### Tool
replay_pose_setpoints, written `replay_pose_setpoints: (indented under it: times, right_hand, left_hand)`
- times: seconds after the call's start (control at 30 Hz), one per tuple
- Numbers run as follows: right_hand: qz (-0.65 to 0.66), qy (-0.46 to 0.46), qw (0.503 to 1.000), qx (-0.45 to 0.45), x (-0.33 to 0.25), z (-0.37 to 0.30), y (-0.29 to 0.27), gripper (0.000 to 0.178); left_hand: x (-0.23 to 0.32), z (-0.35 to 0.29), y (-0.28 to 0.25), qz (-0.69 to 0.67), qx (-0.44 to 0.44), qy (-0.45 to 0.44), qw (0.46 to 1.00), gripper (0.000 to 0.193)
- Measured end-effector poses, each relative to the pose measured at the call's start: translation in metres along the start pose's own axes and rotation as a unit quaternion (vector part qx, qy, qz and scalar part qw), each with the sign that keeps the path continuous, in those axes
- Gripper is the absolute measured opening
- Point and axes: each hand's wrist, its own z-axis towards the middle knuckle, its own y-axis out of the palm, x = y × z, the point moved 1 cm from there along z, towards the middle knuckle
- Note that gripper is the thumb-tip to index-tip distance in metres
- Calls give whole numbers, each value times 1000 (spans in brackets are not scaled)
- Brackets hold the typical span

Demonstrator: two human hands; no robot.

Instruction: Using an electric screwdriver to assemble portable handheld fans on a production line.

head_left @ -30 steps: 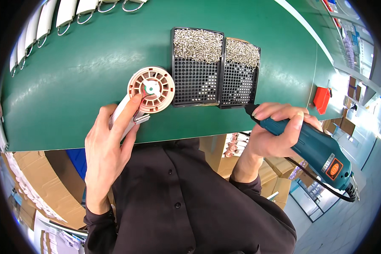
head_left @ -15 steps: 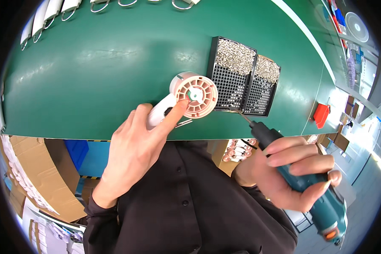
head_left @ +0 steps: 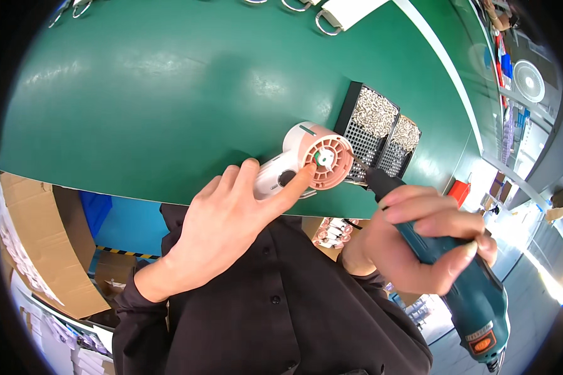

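Observation:
My left hand (head_left: 234, 212) is closed around the white handle of a handheld fan (head_left: 269, 178). One of its fingertips presses on the green and white hub of the fan's pink, slatted round head, which faces up toward me. My right hand (head_left: 428, 234) grips a teal electric screwdriver (head_left: 478, 300), its black nose pointing up and left. The bit's tip is at the right rim of the fan head; whether a screw sits on it is too small to tell. Just beyond are two black screw trays (head_left: 364, 140) side by side, silvery screws heaped at their far ends.
A green worktable (head_left: 169, 94) spreads out in front of me. White pieces with metal loops (head_left: 331, 19) lie along its far edge. A red bin (head_left: 459, 190) is at the right. Below the table edge are a cardboard box (head_left: 44, 244) and another box with pink-and-white parts (head_left: 333, 232).
The screwdriver's tip has gone from the near edge of the screw trays to the fan head's rim. My view has shifted, and the fan now appears farther right, closer to the screwdriver.

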Motion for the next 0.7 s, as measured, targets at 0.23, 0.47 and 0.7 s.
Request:
replay_pose_setpoints:
  times: [0.23, 0.47, 0.7]
  right_hand:
    - [75, 113, 991, -18, 14, -7, -3, 25]
    - [15, 52, 998, -21, 28, 2, 6, 19]
    - [115, 85, 989, -35, 28, -9, -3, 25]
  left_hand:
    - [-1, 0, -4, 2, -12, -12, 1000, 72]
    - [-11, 0, -8, -49, 4, -27, 998, 55]
    - [-10, -2, -16, -44, -6, -24, 999, 51]
